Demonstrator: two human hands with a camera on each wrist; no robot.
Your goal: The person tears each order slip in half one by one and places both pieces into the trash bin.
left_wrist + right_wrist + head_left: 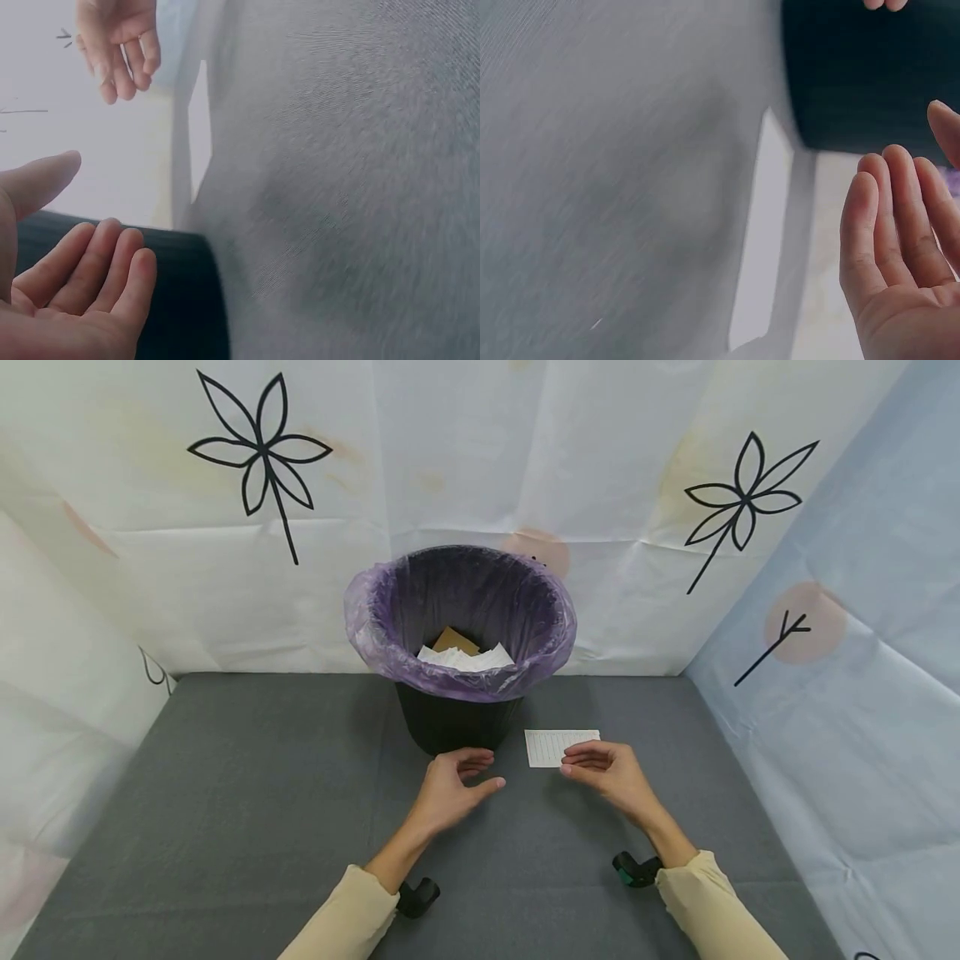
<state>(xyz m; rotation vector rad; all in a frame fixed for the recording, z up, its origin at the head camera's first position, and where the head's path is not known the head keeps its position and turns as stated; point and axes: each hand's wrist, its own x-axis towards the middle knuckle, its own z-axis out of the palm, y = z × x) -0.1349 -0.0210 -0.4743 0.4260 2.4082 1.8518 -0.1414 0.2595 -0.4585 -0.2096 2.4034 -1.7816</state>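
In the head view my left hand (450, 789) hovers in front of the base of a black waste bin (453, 718), fingers loosely bent and thumb apart, holding nothing. My right hand (611, 775) is above the near right corner of a lined white paper card (547, 747) that lies flat on the table right of the bin. In the right wrist view the fingers (904, 217) are relaxed and apart from the card (761, 247). A purple bag (461, 687) lines the bin and folds over its rim. Inside lie crumpled white paper (468, 658) and a brown cardboard piece (455, 641).
A dark grey cloth covers the table (262, 810). White fabric (465, 460) with leaf drawings stands behind it, and more fabric (847, 652) closes the right side. Both wrists wear black straps with camera mounts (636, 869). A thin cord loop (155, 672) hangs at the left back corner.
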